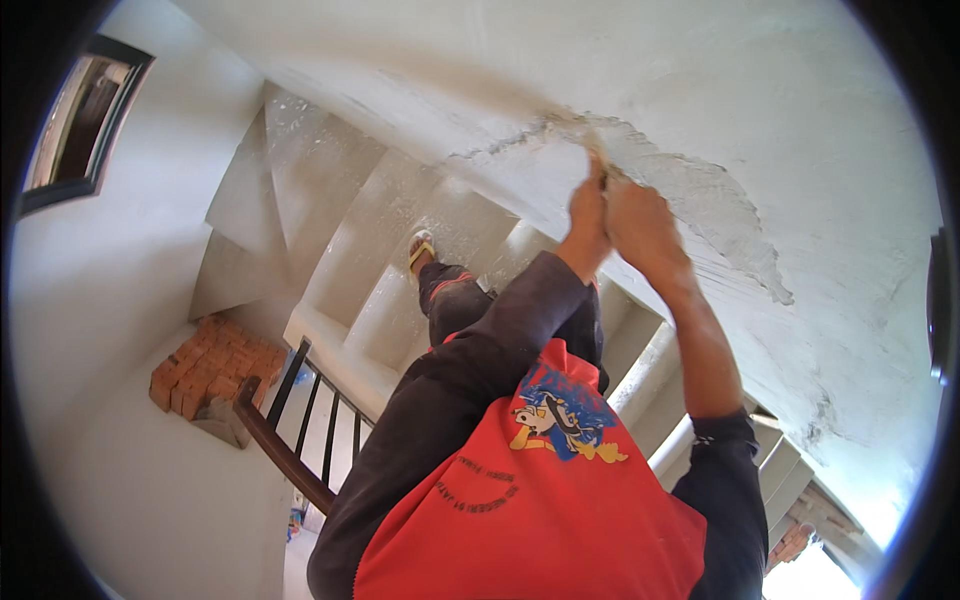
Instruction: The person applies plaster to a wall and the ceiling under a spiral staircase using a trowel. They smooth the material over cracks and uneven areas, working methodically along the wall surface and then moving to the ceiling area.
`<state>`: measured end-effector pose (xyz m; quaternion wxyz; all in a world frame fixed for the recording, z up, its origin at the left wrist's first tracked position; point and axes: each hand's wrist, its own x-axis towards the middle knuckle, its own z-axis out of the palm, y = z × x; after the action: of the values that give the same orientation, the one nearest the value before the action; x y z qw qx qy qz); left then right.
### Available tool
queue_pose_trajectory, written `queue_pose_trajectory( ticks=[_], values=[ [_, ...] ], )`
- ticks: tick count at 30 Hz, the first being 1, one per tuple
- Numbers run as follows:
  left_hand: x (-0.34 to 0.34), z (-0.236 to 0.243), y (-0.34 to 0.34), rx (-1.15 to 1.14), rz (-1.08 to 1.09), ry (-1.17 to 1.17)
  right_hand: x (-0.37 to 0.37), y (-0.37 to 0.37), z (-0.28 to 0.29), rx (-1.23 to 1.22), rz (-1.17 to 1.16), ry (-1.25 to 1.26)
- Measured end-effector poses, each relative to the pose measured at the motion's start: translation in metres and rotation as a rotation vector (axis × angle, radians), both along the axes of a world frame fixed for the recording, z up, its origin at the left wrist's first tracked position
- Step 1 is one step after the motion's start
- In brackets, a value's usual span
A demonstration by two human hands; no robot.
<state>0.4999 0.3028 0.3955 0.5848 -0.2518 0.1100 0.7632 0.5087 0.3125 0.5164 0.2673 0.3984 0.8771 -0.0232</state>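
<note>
Both hands are raised to the white wall (820,130), closed together on a narrow, light-brown tool (597,158) that is blurred; its exact kind cannot be told. My left hand (590,215) is at the left, fingers curled, with my right hand (645,225) just beside it. The tool's far end meets a rough, cracked patch of plaster (725,205) that runs along the wall. My red top (530,520), printed with a cartoon, fills the lower middle of the view, between dark sleeves.
My foot in a yellow sandal (420,243) rests on winding white stairs (360,240). A railing with a wooden handrail (275,445) and black bars runs at lower left. Red bricks (205,370) are stacked beyond it. A dark-framed opening (85,125) is at upper left.
</note>
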Motion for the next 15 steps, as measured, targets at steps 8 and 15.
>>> queue_pose_trajectory(
  ticks=[8, 15],
  values=[
    [-0.007, 0.018, -0.008, -0.031, 0.033, -0.036, 0.000, 0.001, 0.002, -0.021, -0.019, 0.071],
    [-0.015, 0.021, -0.005, -0.013, 0.068, -0.035, -0.008, 0.003, -0.003, -0.026, -0.013, 0.104]
  ],
)
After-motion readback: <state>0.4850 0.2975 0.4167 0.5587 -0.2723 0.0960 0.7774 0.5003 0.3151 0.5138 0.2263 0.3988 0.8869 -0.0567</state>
